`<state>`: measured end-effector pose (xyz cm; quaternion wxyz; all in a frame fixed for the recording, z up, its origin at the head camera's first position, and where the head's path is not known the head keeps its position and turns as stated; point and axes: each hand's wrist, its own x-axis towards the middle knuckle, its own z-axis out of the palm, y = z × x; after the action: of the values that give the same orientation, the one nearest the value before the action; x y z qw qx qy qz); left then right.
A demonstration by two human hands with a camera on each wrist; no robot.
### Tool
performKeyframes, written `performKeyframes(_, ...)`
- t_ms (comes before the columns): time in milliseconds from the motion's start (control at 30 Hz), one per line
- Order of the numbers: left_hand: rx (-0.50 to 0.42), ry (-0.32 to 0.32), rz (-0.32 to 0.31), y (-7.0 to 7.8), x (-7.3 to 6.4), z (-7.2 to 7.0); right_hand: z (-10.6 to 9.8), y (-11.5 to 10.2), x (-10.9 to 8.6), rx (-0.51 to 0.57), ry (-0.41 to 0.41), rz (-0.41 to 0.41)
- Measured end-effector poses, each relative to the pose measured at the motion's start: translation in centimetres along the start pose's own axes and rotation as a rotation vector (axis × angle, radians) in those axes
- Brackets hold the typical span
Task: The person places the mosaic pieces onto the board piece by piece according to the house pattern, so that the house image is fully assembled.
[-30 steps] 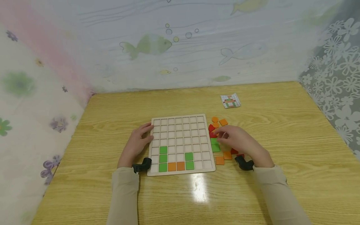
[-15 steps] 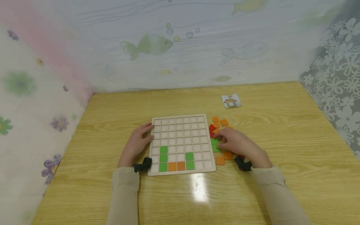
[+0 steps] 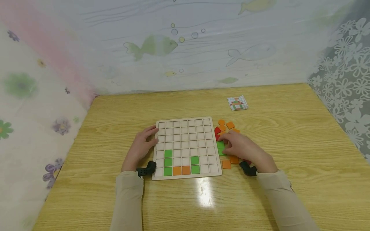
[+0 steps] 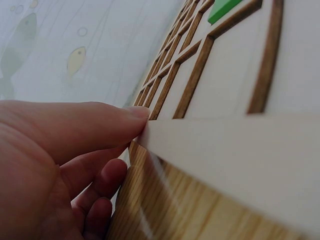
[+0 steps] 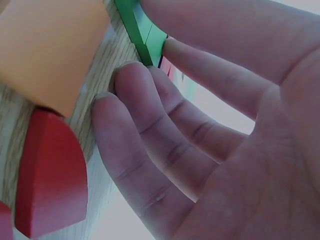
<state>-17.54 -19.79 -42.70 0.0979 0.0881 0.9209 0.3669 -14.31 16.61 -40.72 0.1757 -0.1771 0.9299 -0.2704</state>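
A wooden grid board (image 3: 185, 134) lies on the table with several green square tiles (image 3: 168, 162) and two orange square tiles (image 3: 181, 170) set in its near cells. At its left edge my left hand (image 3: 140, 147) rests thumb and fingertips against the rim; the left wrist view has the thumb (image 4: 115, 122) touching that edge. To the right of the board, my right hand (image 3: 245, 146) pinches two loose green square tiles (image 3: 221, 148) between thumb and index finger, still down on the table. The other right fingers (image 5: 135, 90) are bent near the tabletop.
Loose red pieces (image 3: 217, 130), orange discs (image 3: 221, 122) and orange squares (image 3: 226, 164) lie around the right hand, some partly hidden under it. A small printed pattern card (image 3: 237, 103) lies farther back. A patterned wall (image 3: 202, 64) stands behind the table.
My right hand has shifted slightly left and closed in on the green tiles, with thumb and index finger now at their two ends. The left hand and the board stay put.
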Motion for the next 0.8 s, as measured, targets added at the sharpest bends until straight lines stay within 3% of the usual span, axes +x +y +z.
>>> performKeyframes(267, 0.002, -0.003, 0.002, 0.09, -0.04, -0.1, 0.03, -0.27, -0.2, -0.001, -0.031, 0.01)
performKeyframes(800, -0.004, 0.004, 0.012, -0.09, 0.04, -0.04, 0.23, -0.51, 0.07, 0.07, 0.008, 0.048)
